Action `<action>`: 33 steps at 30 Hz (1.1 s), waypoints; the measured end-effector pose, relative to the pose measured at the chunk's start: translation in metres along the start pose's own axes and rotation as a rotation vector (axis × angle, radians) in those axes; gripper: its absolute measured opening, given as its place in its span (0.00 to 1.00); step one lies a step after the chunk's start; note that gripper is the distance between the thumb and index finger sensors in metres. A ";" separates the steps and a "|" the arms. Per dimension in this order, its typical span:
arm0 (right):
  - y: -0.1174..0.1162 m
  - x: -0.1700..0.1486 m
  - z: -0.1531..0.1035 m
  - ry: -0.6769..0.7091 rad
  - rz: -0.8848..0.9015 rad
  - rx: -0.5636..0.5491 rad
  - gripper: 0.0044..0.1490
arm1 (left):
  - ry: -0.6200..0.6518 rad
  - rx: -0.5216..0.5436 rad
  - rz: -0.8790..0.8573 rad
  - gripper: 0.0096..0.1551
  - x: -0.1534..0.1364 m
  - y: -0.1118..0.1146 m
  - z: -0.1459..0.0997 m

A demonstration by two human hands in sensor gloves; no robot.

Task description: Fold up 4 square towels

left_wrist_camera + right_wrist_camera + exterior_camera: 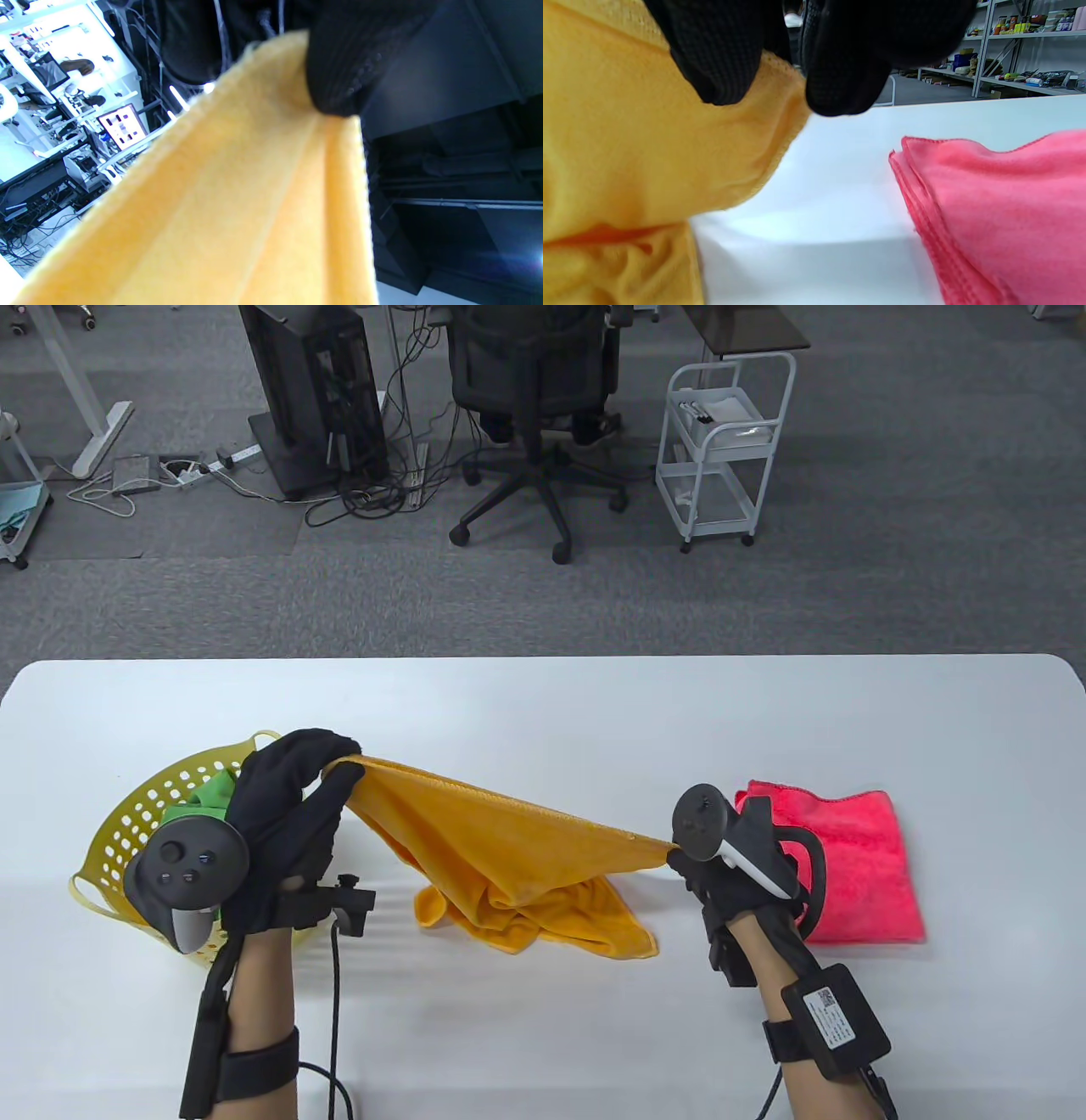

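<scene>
An orange towel [501,848] is stretched in the air between my hands, its lower part resting bunched on the white table [543,712]. My left hand [327,770] pinches its left corner above the basket's right side; the cloth fills the left wrist view [237,203]. My right hand [677,855] pinches the opposite corner, seen close in the right wrist view [780,93]. A pink towel [848,865] lies folded on the table just right of my right hand, also in the right wrist view [1001,212]. A green towel [210,797] lies in the yellow basket [136,823].
The yellow perforated basket sits at the table's left, partly under my left hand. Beyond the table's far edge are an office chair [534,407], a white cart [725,441] and a computer tower [314,390] on grey carpet.
</scene>
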State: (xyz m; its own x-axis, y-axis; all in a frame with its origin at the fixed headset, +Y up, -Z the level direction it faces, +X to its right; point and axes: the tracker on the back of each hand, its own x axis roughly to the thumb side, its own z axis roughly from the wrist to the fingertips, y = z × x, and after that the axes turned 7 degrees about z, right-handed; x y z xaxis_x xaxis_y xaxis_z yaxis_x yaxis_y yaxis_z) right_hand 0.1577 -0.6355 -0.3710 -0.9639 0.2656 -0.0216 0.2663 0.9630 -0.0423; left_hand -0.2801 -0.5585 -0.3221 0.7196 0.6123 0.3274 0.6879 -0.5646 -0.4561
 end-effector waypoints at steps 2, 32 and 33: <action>0.018 -0.002 -0.009 0.035 0.077 -0.024 0.27 | -0.030 0.023 -0.015 0.17 -0.005 -0.006 -0.001; 0.212 -0.001 0.032 0.087 0.526 -0.349 0.24 | -0.218 -0.155 0.151 0.19 0.005 0.002 0.136; 0.212 0.000 0.033 0.090 0.534 -0.355 0.24 | -0.215 -0.150 0.148 0.19 0.005 0.001 0.136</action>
State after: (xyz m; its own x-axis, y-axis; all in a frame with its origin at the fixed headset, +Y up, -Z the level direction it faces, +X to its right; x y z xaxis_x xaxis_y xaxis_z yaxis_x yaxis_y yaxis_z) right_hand 0.2148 -0.4329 -0.4130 -0.7007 0.7003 0.1360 0.7047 0.6499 0.2845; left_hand -0.2888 -0.4810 -0.4333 0.7875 0.6116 0.0764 0.5949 -0.7220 -0.3533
